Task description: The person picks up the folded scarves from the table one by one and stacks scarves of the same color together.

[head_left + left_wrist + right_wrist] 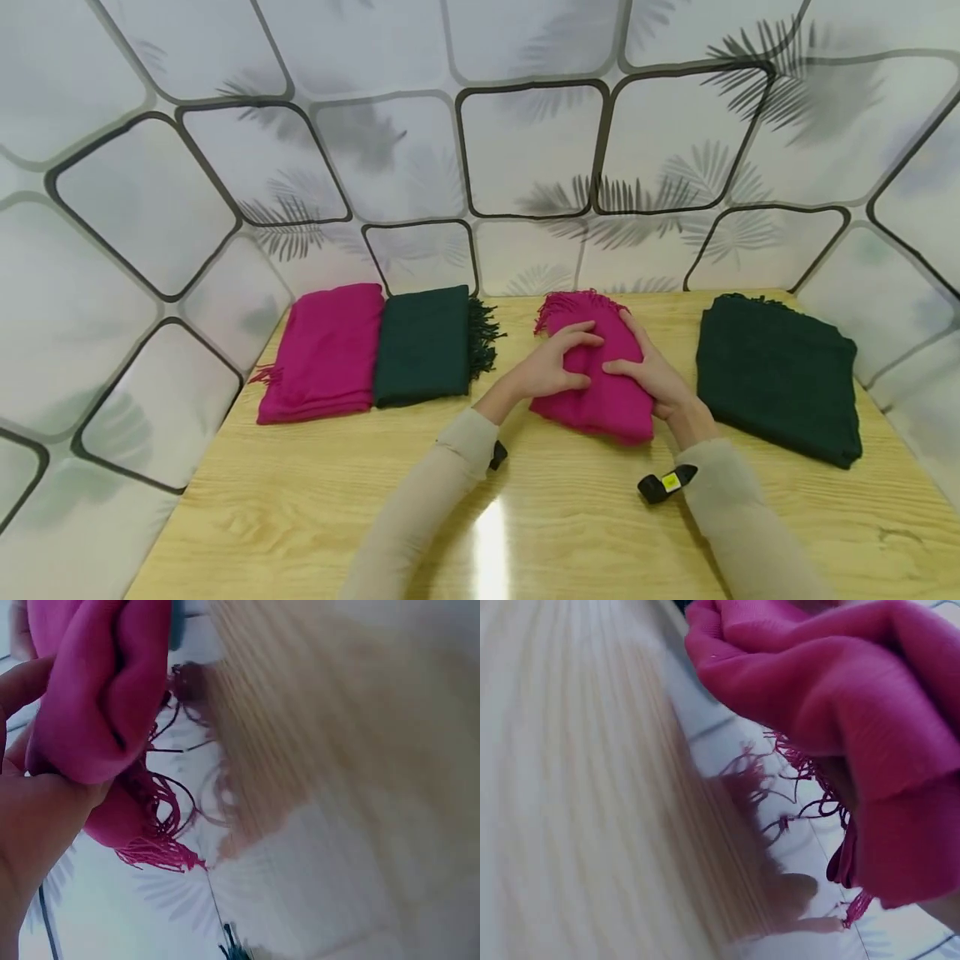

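Observation:
A folded magenta scarf (596,408) with fringe at its far end is between both hands, right of the table's middle. My left hand (546,365) grips its left side, fingers spread over the top and thumb nearer me. On the opposite side my right hand (663,382) holds it, thumb across the top and fingers along the right edge. In the left wrist view the thumb presses into the thick rolled fold (97,727). Soft folds of the scarf (817,697) hide most of the right hand in the right wrist view.
On the left of the wooden table (300,500) lie another folded magenta scarf (326,354) and a dark green fringed scarf (422,346), side by side. A larger dark green scarf (776,379) lies at the right. Patterned fabric walls (532,150) enclose the back and sides.

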The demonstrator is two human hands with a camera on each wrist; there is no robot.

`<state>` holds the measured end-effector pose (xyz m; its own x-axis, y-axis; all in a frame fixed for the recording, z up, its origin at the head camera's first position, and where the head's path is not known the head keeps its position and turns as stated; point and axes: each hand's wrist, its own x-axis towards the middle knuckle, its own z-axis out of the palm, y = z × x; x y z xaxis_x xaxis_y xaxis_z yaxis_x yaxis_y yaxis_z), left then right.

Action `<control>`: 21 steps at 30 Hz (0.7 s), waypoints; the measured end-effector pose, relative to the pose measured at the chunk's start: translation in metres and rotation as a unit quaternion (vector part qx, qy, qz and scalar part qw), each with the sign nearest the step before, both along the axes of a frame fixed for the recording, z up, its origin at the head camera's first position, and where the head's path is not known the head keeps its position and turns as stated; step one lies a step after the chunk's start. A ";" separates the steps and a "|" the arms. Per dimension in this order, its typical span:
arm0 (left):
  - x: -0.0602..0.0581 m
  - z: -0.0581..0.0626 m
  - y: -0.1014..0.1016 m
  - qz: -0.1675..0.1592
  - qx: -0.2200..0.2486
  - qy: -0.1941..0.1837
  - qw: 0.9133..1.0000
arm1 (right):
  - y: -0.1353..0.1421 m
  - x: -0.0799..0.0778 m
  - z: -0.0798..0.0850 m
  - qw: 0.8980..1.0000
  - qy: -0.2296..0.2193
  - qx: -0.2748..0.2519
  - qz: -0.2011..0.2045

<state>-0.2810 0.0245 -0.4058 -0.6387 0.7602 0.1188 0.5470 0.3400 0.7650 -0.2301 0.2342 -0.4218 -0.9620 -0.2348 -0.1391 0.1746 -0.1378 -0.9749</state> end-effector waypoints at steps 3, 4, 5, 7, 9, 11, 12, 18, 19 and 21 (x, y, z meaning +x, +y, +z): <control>0.007 0.002 -0.017 0.000 0.026 -0.015 1.000 | -0.012 0.003 0.001 0.999 0.017 -0.037 0.015; 0.009 0.003 -0.023 0.001 0.036 -0.020 0.999 | -0.016 0.004 0.001 0.998 0.023 -0.049 0.020; 0.011 0.003 -0.028 0.002 0.045 -0.024 0.999 | -0.020 0.004 0.002 0.997 0.029 -0.059 0.026; 0.013 0.004 -0.037 0.006 0.065 -0.029 0.997 | -0.026 0.006 0.002 0.996 0.040 -0.076 0.037; 0.015 0.005 -0.045 0.009 0.084 -0.029 0.996 | -0.030 0.006 0.003 0.993 0.050 -0.091 0.049; 0.016 0.005 -0.052 0.012 0.105 -0.025 0.994 | -0.035 0.007 0.004 0.991 0.056 -0.101 0.061; 0.018 0.005 -0.055 0.014 0.116 -0.025 0.993 | -0.037 0.008 0.005 0.991 0.059 -0.102 0.067; 0.033 0.000 -0.071 0.026 0.169 -0.028 0.985 | -0.046 0.016 0.016 0.990 0.089 -0.049 0.094; 0.035 0.001 -0.074 0.028 0.172 -0.024 0.984 | -0.048 0.017 0.018 0.990 0.093 -0.038 0.097; 0.040 0.006 -0.081 0.030 0.177 -0.017 0.984 | -0.051 0.021 0.023 0.990 0.096 -0.018 0.103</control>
